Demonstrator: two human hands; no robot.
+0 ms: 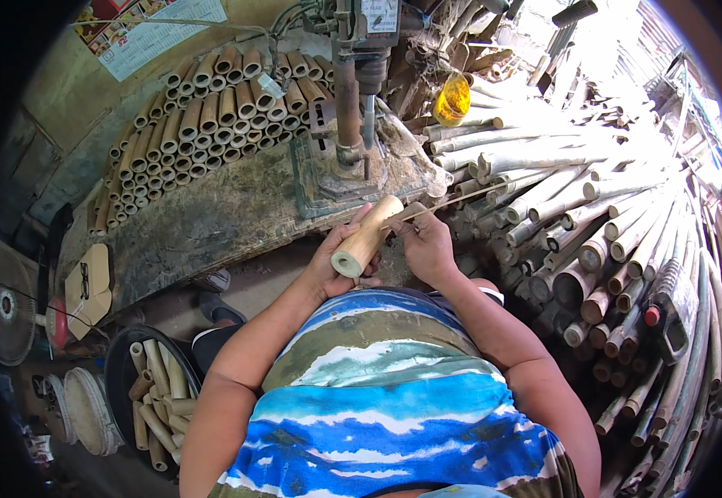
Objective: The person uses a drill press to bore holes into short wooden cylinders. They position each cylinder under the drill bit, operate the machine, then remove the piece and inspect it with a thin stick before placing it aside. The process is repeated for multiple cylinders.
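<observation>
My left hand (334, 256) is wrapped round a short bamboo tube (367, 238), its pale cut end tilted toward me and to the left. Against the tube's right side, my right hand (430, 247) pinches a long thin stick (469, 195). One end of the stick meets the tube wall near small dark marks. The other end reaches away to the right, over the bamboo poles. Directly beyond my hands stands a drill press (349, 108) on a dusty wooden bench (220, 212).
Cut bamboo tubes (203, 124) are stacked at the bench's back left. Long bamboo poles (560, 191) fill the right side, with a yellow container (452, 100) above them. Lower left are a black tub (116, 390) of tubes, an opened cardboard box (100, 290) and a round fan (6, 307).
</observation>
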